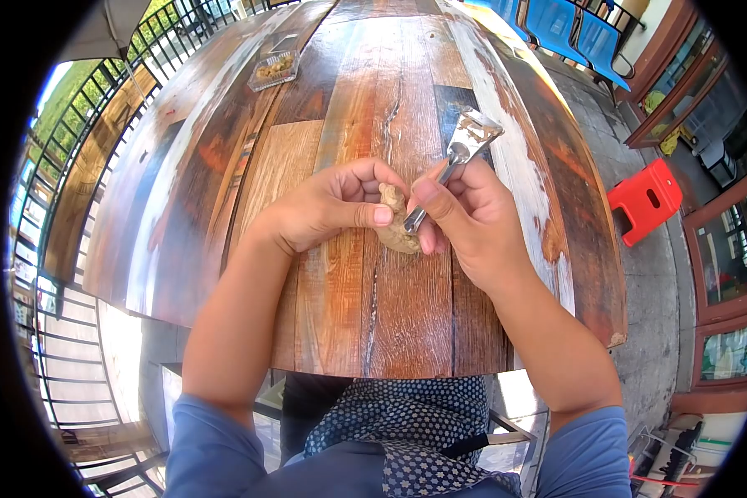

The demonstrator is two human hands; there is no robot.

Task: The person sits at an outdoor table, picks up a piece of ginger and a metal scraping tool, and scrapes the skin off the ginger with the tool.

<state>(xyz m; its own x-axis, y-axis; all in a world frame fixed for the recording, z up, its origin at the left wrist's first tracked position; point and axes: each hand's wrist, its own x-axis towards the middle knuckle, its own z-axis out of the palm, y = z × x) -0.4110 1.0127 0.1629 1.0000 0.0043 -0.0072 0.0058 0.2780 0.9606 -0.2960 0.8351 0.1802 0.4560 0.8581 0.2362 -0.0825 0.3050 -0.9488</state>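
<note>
My left hand [344,203] is closed, with thumb and fingers around a knobby tan piece that looks like ginger root [398,239]. In my right hand [465,207] is a shiny metal tool [473,137] with a wide flat head and a narrow end; its exact kind is unclear. The wide head points up and away from me, above the thumb. Its narrow end lies against or very close to the root, between the two hands. My fingers hide parts of both things. Both hands are over the near half of the wooden table [332,315].
A small clear tray [275,71] with tan pieces in it stands at the table's far left. A red plastic stool [647,199] is on the floor to the right. Blue chairs [568,33] stand beyond the far right edge, and a black railing [66,141] runs along the left.
</note>
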